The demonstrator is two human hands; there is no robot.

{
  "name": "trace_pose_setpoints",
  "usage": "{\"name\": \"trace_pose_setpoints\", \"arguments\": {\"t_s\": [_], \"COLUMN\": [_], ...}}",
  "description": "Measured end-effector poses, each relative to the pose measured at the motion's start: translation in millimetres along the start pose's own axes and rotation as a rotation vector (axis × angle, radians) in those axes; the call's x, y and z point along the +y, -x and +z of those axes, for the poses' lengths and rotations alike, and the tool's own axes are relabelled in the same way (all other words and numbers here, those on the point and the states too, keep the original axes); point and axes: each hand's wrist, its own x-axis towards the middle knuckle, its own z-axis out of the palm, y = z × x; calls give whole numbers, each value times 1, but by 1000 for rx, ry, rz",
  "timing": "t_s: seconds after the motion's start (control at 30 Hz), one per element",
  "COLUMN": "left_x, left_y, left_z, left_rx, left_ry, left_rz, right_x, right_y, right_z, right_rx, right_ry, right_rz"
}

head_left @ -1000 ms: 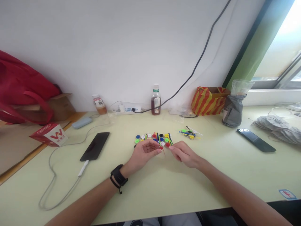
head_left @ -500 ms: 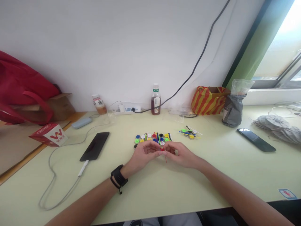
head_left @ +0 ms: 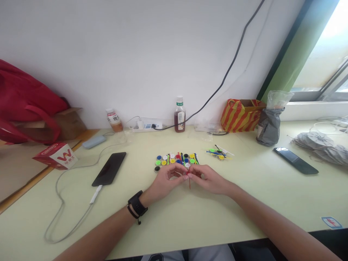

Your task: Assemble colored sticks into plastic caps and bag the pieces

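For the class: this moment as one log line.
left hand + right hand | fingertips together, holding thin red strip | beyond: coloured discs

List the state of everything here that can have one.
Left hand: pinching thin red piece
Right hand: pinching thin red piece
Left smartphone: flat, screen dark, cable attached
Right smartphone: lying flat
Tall bottle: upright, capped, partly filled
Small bottle: capped
Striped bag: upright, open-topped
Power strip: black plug inserted

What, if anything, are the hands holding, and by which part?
The left hand and right hand pinch a thin red piece partway along, near end sticking out; exact contact hidden.
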Motion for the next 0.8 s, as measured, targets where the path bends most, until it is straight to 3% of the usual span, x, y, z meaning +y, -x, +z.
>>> {"name": "trace_pose_setpoints", "arguments": {"t_s": [0.4, 0.67, 0.8], "left_x": [7, 9, 12], "left_y": [2, 5, 4], "left_z": [4, 2, 0], "left_rx": [-32, -191, -148], "left_ry": [-37, -219, -275], "left_rz": [15, -26, -7], "right_x": [3, -2, 2], "right_y": [0, 5, 4], "right_z": [6, 3, 4], "right_rx": [46, -93, 4], "right_ry": [127, 427, 449], "right_rz": [-1, -52, -92]}}
